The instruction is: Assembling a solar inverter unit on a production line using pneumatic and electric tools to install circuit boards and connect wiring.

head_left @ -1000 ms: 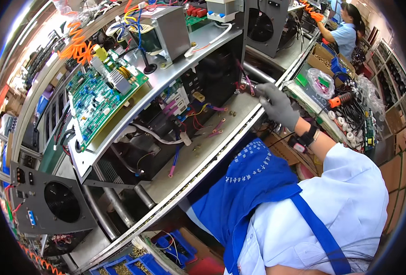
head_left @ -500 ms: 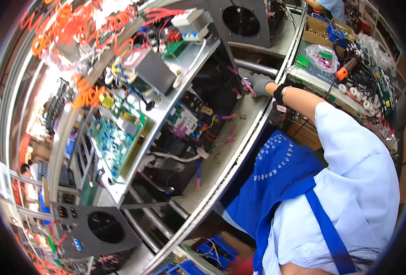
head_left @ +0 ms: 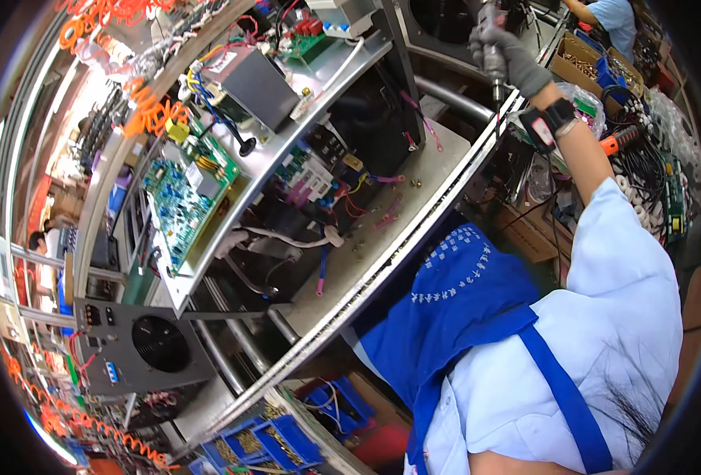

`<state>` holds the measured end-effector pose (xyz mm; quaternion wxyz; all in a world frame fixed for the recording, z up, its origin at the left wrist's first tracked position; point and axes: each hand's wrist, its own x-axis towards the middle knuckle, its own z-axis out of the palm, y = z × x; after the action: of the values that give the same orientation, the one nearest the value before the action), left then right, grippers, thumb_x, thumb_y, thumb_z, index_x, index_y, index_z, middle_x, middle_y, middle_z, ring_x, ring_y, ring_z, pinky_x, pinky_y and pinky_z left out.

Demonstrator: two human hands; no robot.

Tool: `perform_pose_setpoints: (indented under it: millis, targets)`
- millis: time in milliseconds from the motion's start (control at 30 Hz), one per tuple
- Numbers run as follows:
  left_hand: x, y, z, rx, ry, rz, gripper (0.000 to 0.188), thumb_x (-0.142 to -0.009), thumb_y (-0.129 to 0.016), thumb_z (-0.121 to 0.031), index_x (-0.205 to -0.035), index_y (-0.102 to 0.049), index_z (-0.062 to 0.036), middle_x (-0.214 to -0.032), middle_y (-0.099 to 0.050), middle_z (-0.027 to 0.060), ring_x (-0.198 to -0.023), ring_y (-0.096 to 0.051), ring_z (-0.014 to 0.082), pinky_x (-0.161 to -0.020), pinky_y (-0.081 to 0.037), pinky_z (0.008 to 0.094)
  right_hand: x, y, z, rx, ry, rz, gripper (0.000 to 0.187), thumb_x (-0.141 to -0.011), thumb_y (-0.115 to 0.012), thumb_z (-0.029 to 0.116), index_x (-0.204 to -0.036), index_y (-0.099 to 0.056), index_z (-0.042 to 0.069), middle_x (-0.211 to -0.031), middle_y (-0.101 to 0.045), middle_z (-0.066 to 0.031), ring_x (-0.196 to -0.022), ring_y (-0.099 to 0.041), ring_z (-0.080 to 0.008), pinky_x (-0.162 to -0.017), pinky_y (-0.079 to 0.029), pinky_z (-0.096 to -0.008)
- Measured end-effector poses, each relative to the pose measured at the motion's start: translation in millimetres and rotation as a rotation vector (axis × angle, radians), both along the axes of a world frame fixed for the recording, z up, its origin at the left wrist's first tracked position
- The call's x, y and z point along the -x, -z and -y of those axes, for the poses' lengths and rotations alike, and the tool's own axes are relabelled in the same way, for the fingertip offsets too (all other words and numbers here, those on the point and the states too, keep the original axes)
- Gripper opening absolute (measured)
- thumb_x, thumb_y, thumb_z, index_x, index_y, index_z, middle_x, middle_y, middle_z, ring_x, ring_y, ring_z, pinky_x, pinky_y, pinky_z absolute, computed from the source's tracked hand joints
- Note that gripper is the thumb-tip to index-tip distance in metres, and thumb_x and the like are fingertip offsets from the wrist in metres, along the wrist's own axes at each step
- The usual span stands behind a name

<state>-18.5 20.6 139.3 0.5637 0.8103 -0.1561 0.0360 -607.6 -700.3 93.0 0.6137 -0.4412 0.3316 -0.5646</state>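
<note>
In a grey glove, my right hand [head_left: 518, 70] is raised at the upper right, closed around a slim power screwdriver [head_left: 496, 70] whose bit points down past the bench edge. Below and left of it, a wire with a pink sleeve and ring terminal [head_left: 434, 136] hangs from the dark open chassis [head_left: 350, 127] onto the metal bench [head_left: 433, 170]. More sleeved wires [head_left: 388, 179] and small brass-coloured nuts [head_left: 415, 183] lie by the chassis. Only a bit of my left arm [head_left: 497, 463] shows at the lower edge; its hand is out of view.
A green circuit board [head_left: 188, 202] and a grey box-shaped part [head_left: 254, 87] sit on the chassis's metal shelf. At the right are cartons of fasteners [head_left: 578, 67] and an orange-handled tool [head_left: 619, 141]. Blue bins [head_left: 287, 443] stand below the bench. A co-worker [head_left: 615, 24] is at the upper right.
My right hand has left the sleeved wire inside the chassis, moved up and right, and now holds the power screwdriver. The view has shifted slightly.
</note>
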Motion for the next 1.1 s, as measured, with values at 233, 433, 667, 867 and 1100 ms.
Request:
perform_pose_setpoints:
  millis: [233, 433, 667, 867, 1100]
  targets:
    - [184.3, 83.1, 305.7, 0.090, 1.067, -0.774, 0.050, -0.092, -0.051, -0.038, -0.129, -0.049, -0.0046, -0.116, -0.057, 0.0113, -0.100, -0.057, 0.0188, -0.081, -0.048, 0.0271, -81.3, -31.2, -135.9, 0.352, 0.143, 0.283, 0.056, -0.077, -0.064, 0.034, -0.123, -0.046, 0.006, -0.096, -0.057, -0.0068, -0.076, -0.059, -0.0123, -0.055, -0.052, -0.0243]
    - [337.7, 105.1, 421.8, 0.282, 1.327, -1.799, 0.080, -0.086, -0.043, -0.070, -0.125, -0.050, -0.0009, -0.098, -0.056, 0.0063, -0.079, -0.049, 0.0125, -0.064, -0.040, 0.0222, -132.9, 8.3, -221.9, 0.143, -0.022, 0.199, 0.031, -0.079, -0.057, 0.027, -0.099, -0.055, 0.005, -0.085, -0.058, -0.0049, -0.067, -0.055, -0.0105, -0.054, -0.047, -0.0229]
    - [311.8, 104.3, 415.7, 0.100, 1.030, -1.563, 0.058, -0.090, -0.040, -0.066, -0.094, -0.059, -0.0118, -0.056, -0.045, -0.0031, -0.039, -0.034, 0.0054, -0.035, -0.022, 0.0191, -127.6, 52.0, -239.7, 0.588, -0.395, -0.382, 0.057, -0.078, -0.069, 0.011, -0.129, -0.044, 0.001, -0.126, -0.049, -0.0164, -0.115, -0.051, -0.0237, -0.095, -0.045, -0.0348]
    - [287.7, 104.6, 391.4, 0.102, 1.033, -1.279, 0.052, -0.092, -0.044, -0.057, -0.084, -0.062, -0.0094, -0.054, -0.042, -0.0060, -0.043, -0.033, 0.0043, -0.039, -0.021, 0.0207, -104.9, 55.3, -240.3, -0.971, -1.283, 0.246, 0.059, -0.095, -0.045, 0.049, -0.126, -0.051, -0.002, -0.109, -0.063, -0.0189, -0.096, -0.065, -0.0280, -0.090, -0.052, -0.0406]
    - [270.2, 132.1, 386.5, 0.230, 0.996, -1.299, 0.036, -0.092, -0.054, -0.031, -0.102, -0.060, 0.0027, -0.079, -0.057, 0.0044, -0.067, -0.053, 0.0085, -0.057, -0.044, 0.0214, -107.1, 73.0, -249.5, -0.943, -1.153, 0.223, 0.050, -0.086, -0.053, 0.039, -0.119, -0.054, 0.002, -0.075, -0.051, -0.0076, -0.058, -0.046, -0.0142, -0.053, -0.041, -0.0270]
